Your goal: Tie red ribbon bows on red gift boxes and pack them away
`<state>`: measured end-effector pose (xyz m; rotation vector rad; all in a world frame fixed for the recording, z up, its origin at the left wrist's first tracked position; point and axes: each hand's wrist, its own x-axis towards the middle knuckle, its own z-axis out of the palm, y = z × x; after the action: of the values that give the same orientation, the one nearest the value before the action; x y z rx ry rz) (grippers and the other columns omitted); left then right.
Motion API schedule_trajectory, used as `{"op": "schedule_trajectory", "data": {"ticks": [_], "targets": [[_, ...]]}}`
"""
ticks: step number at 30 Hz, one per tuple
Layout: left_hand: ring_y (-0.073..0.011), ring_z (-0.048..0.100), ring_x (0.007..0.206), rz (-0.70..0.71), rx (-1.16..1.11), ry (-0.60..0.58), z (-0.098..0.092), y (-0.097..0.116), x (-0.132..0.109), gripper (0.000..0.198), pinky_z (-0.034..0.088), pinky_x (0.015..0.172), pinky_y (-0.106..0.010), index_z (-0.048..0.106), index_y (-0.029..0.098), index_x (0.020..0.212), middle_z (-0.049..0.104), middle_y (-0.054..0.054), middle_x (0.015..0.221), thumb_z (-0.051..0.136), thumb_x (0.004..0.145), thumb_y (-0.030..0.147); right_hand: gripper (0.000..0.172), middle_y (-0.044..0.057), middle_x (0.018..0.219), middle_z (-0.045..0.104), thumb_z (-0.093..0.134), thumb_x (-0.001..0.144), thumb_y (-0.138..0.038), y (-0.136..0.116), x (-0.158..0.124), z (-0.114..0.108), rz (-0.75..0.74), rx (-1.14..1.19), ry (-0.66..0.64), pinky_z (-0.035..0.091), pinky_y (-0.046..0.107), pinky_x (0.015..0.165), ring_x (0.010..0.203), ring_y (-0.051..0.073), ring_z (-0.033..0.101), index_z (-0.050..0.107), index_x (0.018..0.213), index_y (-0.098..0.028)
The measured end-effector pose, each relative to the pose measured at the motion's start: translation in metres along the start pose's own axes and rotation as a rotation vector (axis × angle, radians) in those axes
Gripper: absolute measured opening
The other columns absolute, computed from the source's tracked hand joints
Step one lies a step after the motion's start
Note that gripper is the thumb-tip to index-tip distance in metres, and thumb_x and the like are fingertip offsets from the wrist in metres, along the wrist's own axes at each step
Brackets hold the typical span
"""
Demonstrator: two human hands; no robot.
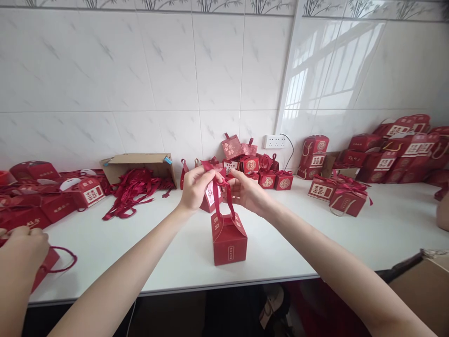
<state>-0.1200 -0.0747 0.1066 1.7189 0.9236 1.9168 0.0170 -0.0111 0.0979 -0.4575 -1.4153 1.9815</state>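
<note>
In front of me a small red gift box [229,245] stands upright on the white table [168,262]. A dark red ribbon [216,201] rises from its top in a loop. My left hand [197,185] is closed, pinching the ribbon above the box. On the other side, my right hand [247,189] has its thumb and fingers at the ribbon; what exactly they grip is partly hidden. Just behind the ribbon another red box with a pale label [210,196] shows in part between my hands.
A cardboard box [140,159] spills red ribbons [129,189] onto the table. Red gift boxes are piled at left [52,206], centre back [250,164] and right [403,150]. A co-worker's hand [23,252] holds a red box at far left. A power strip [275,141] hangs on the wall.
</note>
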Motion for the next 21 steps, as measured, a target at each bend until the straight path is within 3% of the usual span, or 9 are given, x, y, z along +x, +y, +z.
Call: {"op": "schedule_trajectory", "data": {"ticks": [4, 6, 10, 13, 17, 21], "targets": [[-0.0167, 0.059, 0.065, 0.043, 0.113, -0.118, 0.004, 0.008, -0.002, 0.021, 0.046, 0.066, -0.029, 0.063, 0.016, 0.062, 0.064, -0.004, 0.064, 0.055, 0.078, 0.028, 0.030, -0.001, 0.064, 0.059, 0.068, 0.068, -0.045, -0.004, -0.003, 0.006, -0.149, -0.038, -0.064, 0.050, 0.026, 0.061, 0.059, 0.011, 0.055, 0.061, 0.066, -0.016], [-0.0174, 0.061, 0.069, 0.051, 0.178, -0.095, 0.006, 0.010, -0.003, 0.023, 0.047, 0.070, -0.029, 0.064, 0.016, 0.063, 0.066, -0.005, 0.067, 0.053, 0.080, 0.028, 0.028, -0.002, 0.061, 0.058, 0.072, 0.066, -0.041, -0.006, -0.003, 0.007, -0.242, -0.077, -0.027, 0.048, 0.023, 0.060, 0.057, 0.009, 0.053, 0.060, 0.064, -0.015], [-0.0197, 0.063, 0.085, 0.055, 0.185, 0.145, 0.007, 0.001, -0.007, 0.021, 0.048, 0.082, -0.031, 0.068, 0.016, 0.072, 0.069, -0.006, 0.080, 0.056, 0.080, 0.032, 0.028, -0.003, 0.057, 0.056, 0.072, 0.064, -0.042, -0.007, -0.002, 0.000, -0.409, -0.075, 0.203, 0.050, 0.025, 0.066, 0.058, 0.009, 0.054, 0.059, 0.065, -0.017], [-0.0197, 0.064, 0.085, -0.052, 0.036, 0.325, 0.002, -0.014, -0.015, 0.021, 0.050, 0.081, -0.032, 0.069, 0.016, 0.077, 0.069, -0.005, 0.082, 0.062, 0.075, 0.036, 0.026, -0.002, 0.061, 0.057, 0.070, 0.065, -0.042, -0.004, -0.004, -0.013, -0.491, -0.079, 0.324, 0.052, 0.029, 0.070, 0.063, 0.012, 0.056, 0.059, 0.065, -0.018], [-0.0148, 0.063, 0.070, -0.170, -0.127, 0.507, -0.010, -0.027, -0.030, 0.019, 0.052, 0.077, -0.032, 0.067, 0.015, 0.068, 0.066, -0.001, 0.068, 0.067, 0.069, 0.033, 0.027, -0.001, 0.061, 0.058, 0.069, 0.066, -0.043, 0.008, -0.014, -0.037, -0.501, -0.123, 0.421, 0.053, 0.031, 0.068, 0.063, 0.014, 0.057, 0.055, 0.062, -0.020], [-0.0119, 0.061, 0.065, -0.209, -0.189, 0.595, -0.026, -0.030, -0.049, 0.016, 0.052, 0.075, -0.031, 0.065, 0.014, 0.060, 0.064, -0.001, 0.064, 0.070, 0.064, 0.029, 0.030, -0.001, 0.058, 0.055, 0.071, 0.063, -0.040, 0.020, -0.027, -0.063, -0.440, -0.143, 0.530, 0.053, 0.030, 0.068, 0.060, 0.012, 0.053, 0.052, 0.055, -0.018]]}}
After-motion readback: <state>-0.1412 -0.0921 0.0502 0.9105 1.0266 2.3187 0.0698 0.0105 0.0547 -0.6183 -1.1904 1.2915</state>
